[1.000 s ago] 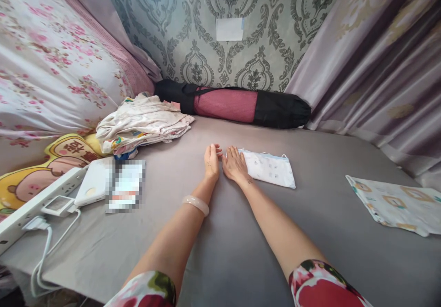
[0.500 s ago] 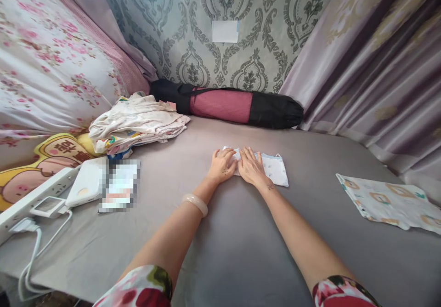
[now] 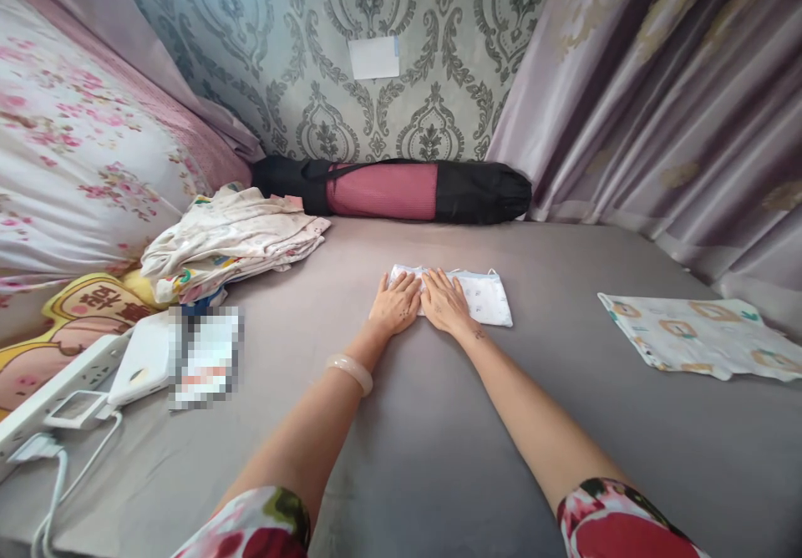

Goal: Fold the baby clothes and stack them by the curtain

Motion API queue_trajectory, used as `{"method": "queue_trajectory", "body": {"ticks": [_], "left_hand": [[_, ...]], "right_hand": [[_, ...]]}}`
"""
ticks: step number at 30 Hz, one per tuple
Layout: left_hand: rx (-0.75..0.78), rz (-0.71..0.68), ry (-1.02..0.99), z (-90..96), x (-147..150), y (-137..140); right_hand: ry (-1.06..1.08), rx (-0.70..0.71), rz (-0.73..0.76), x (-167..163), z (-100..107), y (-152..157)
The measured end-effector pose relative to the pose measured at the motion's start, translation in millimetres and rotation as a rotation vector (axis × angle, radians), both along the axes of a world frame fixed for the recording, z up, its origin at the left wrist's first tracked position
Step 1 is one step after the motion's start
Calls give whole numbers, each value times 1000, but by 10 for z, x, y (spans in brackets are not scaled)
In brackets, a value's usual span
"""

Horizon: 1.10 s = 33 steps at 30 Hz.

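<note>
A small folded white cloth (image 3: 487, 298) with a pale blue edge and faint prints lies flat on the grey sheet (image 3: 439, 441). My left hand (image 3: 396, 302) rests palm down on its left end, fingers stretched out. Beside it, my right hand (image 3: 444, 301) lies flat over the cloth's middle, fingers spread. Neither hand grips the cloth; its right part shows uncovered. What kind of garment or cloth it is, I cannot tell.
Another folded printed cloth (image 3: 702, 332) lies at the right. A heap of clothes (image 3: 235, 232) sits at the left, near a power strip (image 3: 68, 395), a white box-like device (image 3: 147, 357) and a plush cushion (image 3: 56, 332). A rolled mat bag (image 3: 382, 190) lies along the wall.
My left hand's fingers have flattened out on the cloth; both hands stay on it. The whole view has shifted slightly.
</note>
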<state>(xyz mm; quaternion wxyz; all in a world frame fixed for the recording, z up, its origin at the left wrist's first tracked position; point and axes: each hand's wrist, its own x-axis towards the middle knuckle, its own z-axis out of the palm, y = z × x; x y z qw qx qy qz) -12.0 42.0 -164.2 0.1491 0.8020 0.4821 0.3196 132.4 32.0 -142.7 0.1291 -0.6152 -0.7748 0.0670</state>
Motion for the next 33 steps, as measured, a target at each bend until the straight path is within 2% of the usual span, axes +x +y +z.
{"method": "queue_trajectory", "body": {"ticks": [7, 12, 19, 26, 28, 33], "left_hand": [[0, -2, 1, 11, 9, -15], [-4, -19, -49, 9, 2, -6], [-30, -23, 42, -5, -10, 9], [-14, -20, 6, -22, -14, 15], [-12, -10, 79, -5, -15, 7], [-11, 21, 458, 87, -6, -42]], "right_hand": [[5, 10, -99, 202, 87, -64], [-14, -9, -138, 337, 7, -108], [-23, 37, -144, 341, -102, -100], [33, -48, -169, 398, -12, -107], [25, -30, -206, 456, 25, -130], [-74, 26, -246, 585, 2, -180]]}}
